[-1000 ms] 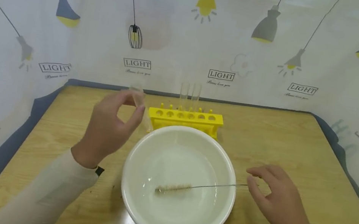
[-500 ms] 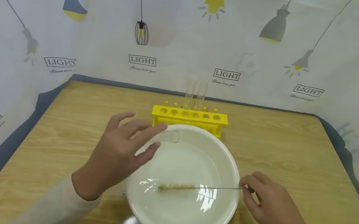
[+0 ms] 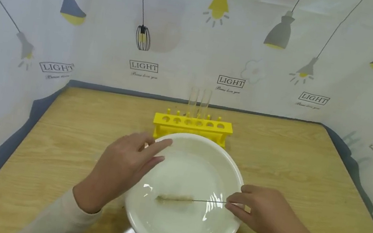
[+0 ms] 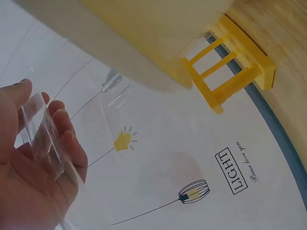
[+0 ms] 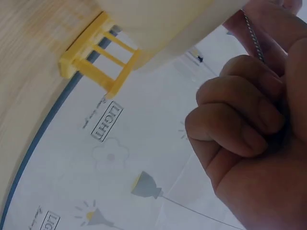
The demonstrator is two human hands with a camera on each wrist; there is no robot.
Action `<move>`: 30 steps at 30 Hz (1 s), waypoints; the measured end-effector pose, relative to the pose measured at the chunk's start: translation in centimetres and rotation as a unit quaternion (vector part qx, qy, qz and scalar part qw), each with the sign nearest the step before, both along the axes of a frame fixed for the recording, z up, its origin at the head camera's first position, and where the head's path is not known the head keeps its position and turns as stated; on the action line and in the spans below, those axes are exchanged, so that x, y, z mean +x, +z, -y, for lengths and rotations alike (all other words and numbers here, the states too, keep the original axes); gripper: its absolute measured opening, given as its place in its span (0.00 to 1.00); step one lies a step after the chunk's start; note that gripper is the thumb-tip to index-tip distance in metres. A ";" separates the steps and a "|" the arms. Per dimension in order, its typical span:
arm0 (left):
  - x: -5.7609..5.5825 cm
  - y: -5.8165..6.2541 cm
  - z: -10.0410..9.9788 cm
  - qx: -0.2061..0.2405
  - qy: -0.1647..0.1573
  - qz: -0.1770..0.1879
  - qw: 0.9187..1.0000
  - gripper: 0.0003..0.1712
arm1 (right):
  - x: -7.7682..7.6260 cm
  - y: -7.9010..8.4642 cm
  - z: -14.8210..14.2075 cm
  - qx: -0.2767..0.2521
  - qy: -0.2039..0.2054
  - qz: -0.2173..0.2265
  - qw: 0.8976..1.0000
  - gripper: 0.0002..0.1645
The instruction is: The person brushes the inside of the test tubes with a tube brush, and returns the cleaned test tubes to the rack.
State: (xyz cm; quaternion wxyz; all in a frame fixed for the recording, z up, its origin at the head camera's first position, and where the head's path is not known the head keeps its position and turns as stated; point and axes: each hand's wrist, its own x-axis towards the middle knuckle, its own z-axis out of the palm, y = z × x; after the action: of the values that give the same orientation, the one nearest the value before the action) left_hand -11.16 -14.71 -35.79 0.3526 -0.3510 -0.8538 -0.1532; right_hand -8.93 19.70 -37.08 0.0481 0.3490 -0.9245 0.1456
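Pinching brush (image 3: 175,197): right hand (image 3: 264,209); holding clear tube (image 4: 50,151): left hand (image 3: 124,165)

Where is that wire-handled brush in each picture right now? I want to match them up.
Head: lower middle, the brush, its wire running to the right hand.
Left wrist: not visible.
Right wrist: upper right, only a short twisted stretch of wire.
Shared landmark: the yellow rack, near the centre in head, upper right in left wrist, upper left in right wrist.
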 end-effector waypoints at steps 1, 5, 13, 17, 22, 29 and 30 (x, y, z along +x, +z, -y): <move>0.0 -0.1 0.0 0.001 0.001 0.000 1.000 0.23 | -0.2 0.0 0.1 -0.005 0.010 0.006 1.000 0.03; 0.1 -0.5 0.0 -0.001 0.011 -0.002 1.000 0.20 | -0.7 0.0 -0.4 -0.060 0.037 0.006 0.998 0.06; 0.2 -1.3 1.1 -0.014 0.021 0.045 0.999 0.22 | -1.7 -0.6 -4.7 -0.177 0.015 0.045 0.983 0.17; 0.7 -2.0 1.9 -0.024 0.028 0.054 0.998 0.20 | -2.3 -1.2 -6.0 -0.223 0.001 0.082 0.971 0.19; 1.2 -2.5 2.3 -0.026 0.028 0.066 0.997 0.20 | -2.7 -1.3 -6.3 -0.255 -0.011 0.091 0.963 0.20; 1.6 -2.8 2.6 -0.034 0.030 0.070 0.996 0.18 | -3.4 -0.8 -6.1 -0.275 -0.010 0.074 0.959 0.22; 1.6 -2.8 2.6 -0.034 0.030 0.072 0.996 0.18 | -3.4 -0.6 -6.1 -0.277 -0.011 0.074 0.958 0.23</move>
State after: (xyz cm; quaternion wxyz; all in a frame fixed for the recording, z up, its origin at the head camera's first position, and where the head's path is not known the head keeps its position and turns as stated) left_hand -9.58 -17.35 -38.58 0.2828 -0.3247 -0.8919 -0.1381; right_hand -12.38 25.77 -37.73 0.0757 0.3005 -0.8527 0.4205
